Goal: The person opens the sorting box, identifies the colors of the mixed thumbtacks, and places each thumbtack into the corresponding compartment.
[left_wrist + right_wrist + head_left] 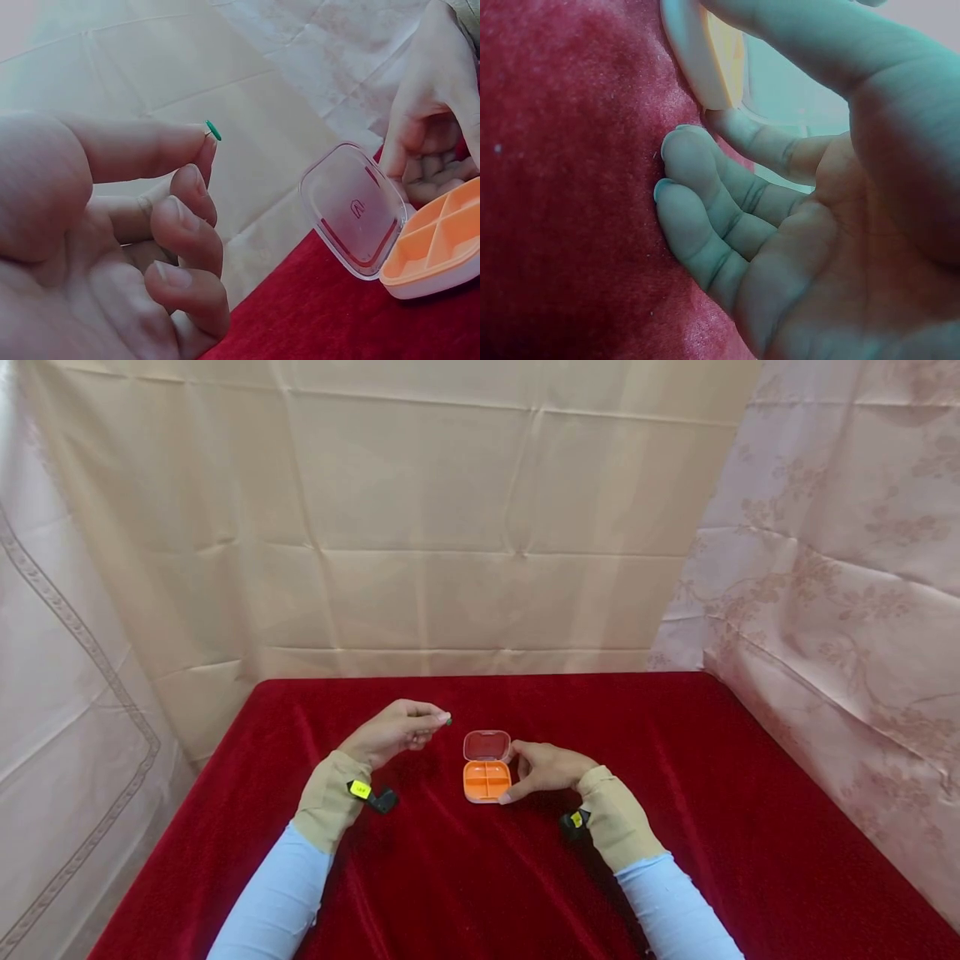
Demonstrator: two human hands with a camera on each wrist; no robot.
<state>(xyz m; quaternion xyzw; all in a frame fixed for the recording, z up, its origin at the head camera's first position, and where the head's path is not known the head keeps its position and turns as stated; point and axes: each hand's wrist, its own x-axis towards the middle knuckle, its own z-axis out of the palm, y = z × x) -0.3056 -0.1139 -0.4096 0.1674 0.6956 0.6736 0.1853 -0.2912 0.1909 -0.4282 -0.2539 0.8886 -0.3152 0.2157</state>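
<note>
My left hand [393,729] pinches a small green thumbtack [214,130] between thumb and index finger, above the table and left of the box; its flat head and a bit of thin pin show in the left wrist view. An orange pill box [476,790] with four-way dividers stands on the cloth, its clear lid [487,744] tipped up at the back. My right hand [553,766] holds the box by its right side, thumb at the front corner and index finger towards the back. In the right wrist view its other fingers [686,217] curl loosely near the cloth.
A dark red velvet cloth [420,877] covers the table. Beige curtain [412,527] hangs behind, with pale patterned drapes [847,568] to the right and white ones to the left. Each wrist carries a small black camera [382,800].
</note>
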